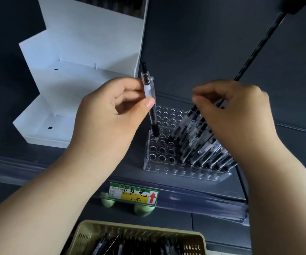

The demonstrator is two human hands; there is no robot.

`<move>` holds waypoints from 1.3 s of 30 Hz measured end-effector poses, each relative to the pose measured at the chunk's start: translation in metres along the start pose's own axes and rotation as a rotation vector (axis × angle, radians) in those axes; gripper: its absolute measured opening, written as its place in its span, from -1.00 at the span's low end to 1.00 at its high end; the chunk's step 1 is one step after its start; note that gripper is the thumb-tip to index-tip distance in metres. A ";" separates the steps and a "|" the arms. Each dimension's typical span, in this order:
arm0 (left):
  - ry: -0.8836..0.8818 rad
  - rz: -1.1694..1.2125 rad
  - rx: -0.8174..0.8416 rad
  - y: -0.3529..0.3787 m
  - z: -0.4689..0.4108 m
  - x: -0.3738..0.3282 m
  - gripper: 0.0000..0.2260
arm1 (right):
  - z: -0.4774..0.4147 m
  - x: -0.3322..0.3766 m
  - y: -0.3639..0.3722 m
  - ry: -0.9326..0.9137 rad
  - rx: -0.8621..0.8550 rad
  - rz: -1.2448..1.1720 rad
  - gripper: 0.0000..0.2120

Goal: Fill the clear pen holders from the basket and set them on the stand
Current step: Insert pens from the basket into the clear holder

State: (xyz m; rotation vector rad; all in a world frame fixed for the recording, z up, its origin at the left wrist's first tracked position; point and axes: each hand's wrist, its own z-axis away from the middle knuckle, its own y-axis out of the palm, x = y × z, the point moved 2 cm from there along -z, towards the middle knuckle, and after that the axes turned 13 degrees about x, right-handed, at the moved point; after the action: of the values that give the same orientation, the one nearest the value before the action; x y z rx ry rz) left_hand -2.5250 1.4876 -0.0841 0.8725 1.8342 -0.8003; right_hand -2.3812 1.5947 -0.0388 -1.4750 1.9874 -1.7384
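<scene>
Beyond my fingers stands a dark blue-grey flat metal back panel, dimly lit. Up and to the right of them a black slotted metal upright rail runs at a slant. Below them lies the dark grey shelf. Its front edge carries a clear plastic price strip holding a green-and-yellow paper label with a red arrow.

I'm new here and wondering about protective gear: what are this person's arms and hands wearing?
Nothing visible. The left hand and right hand are bare: no gloves or rings. The left forearm and right forearm are bare as far as the frame reaches, with no sleeves, watch or bracelet. The left thumbnail looks short and unpainted.
</scene>
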 end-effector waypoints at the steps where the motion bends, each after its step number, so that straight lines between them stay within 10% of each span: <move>1: 0.000 -0.001 -0.002 0.000 0.000 0.000 -0.84 | 0.001 0.001 -0.002 -0.010 0.001 0.017 -0.86; 39: 0.000 -0.495 0.153 0.064 -0.010 0.042 -0.87 | 0.018 -0.005 -0.011 -0.079 0.083 0.046 -0.60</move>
State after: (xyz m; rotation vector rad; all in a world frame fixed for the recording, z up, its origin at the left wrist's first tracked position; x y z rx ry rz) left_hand -2.4895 1.5394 -0.1290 0.5086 2.0384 -1.2594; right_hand -2.3609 1.5875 -0.0383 -1.4370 1.8719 -1.6952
